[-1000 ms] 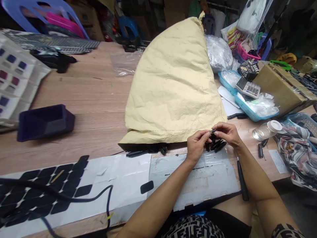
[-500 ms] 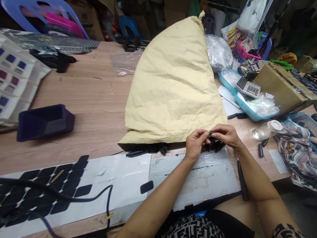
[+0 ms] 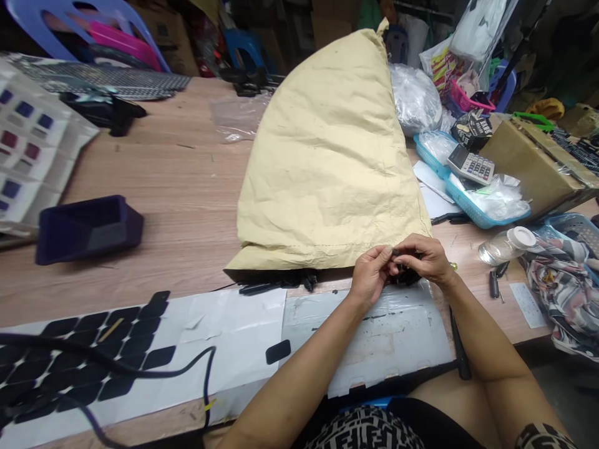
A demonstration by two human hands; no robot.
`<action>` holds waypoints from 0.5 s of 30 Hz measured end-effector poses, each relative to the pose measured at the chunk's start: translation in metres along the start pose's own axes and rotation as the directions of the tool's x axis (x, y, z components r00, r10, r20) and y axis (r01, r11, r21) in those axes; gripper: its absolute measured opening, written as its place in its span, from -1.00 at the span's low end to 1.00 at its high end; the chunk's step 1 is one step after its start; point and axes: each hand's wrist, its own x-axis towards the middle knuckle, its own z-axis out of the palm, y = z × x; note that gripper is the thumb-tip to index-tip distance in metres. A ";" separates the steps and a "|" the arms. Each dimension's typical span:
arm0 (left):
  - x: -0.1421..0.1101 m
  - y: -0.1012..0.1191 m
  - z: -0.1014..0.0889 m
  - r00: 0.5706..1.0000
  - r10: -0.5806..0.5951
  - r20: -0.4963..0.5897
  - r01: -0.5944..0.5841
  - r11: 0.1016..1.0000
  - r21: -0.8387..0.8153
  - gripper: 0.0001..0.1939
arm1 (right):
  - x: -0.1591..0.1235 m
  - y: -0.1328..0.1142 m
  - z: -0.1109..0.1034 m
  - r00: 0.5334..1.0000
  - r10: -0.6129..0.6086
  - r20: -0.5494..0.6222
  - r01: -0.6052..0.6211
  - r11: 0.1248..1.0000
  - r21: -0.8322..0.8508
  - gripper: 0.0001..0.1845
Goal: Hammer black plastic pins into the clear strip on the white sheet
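Note:
My left hand [image 3: 371, 274] pinches a small black piece [image 3: 395, 252] between thumb and fingers. From the other side, my right hand [image 3: 428, 259] meets it, thumb and fingertips closed at the same piece. The piece is too small to name and mostly covered by fingers. Just beneath both hands lie several black parts [image 3: 408, 278], partly hidden. A large pale-yellow sack [image 3: 327, 156] lies right behind the hands, its open edge facing me, with black parts [image 3: 266, 287] at its mouth. By my right forearm rests a tool with a black handle [image 3: 460, 352].
A grey taped board [image 3: 365, 337] lies under my forearms. To the left are black rounded pads [image 3: 126, 349] on white sheet, a black cable [image 3: 154, 376] and a dark purple bin [image 3: 88, 231]. At right stand a lidded jar [image 3: 508, 245], a calculator [image 3: 470, 165] and a cardboard box [image 3: 533, 165].
Both hands stay together at the same spot; the fingers have shifted slightly around the small black piece, and my right fingers curl more. The whole view has moved a little.

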 end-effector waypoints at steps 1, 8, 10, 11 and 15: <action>0.000 0.000 0.000 1.000 -0.003 0.006 0.003 1.000 -0.005 -0.57 | 0.000 0.000 0.000 1.000 -0.009 -0.001 0.009 1.000 -0.005 -0.86; 0.000 -0.002 -0.001 1.000 -0.004 0.005 0.004 1.000 -0.010 -0.55 | 0.001 -0.005 0.001 0.996 -0.085 -0.012 0.084 0.995 -0.052 -0.84; -0.001 -0.003 0.000 1.000 0.007 -0.020 -0.007 1.000 0.013 -0.55 | 0.001 -0.008 0.001 0.997 -0.082 0.007 0.082 0.993 -0.082 -0.85; -0.002 -0.003 0.000 0.999 0.016 -0.035 -0.015 0.999 0.032 -0.55 | 0.001 -0.010 0.000 0.998 -0.068 0.019 0.069 0.993 -0.100 -0.85; -0.006 -0.005 0.002 0.996 0.044 -0.073 -0.034 0.990 0.136 -0.52 | 0.001 -0.015 -0.002 0.996 -0.001 0.086 0.015 0.986 -0.166 -0.87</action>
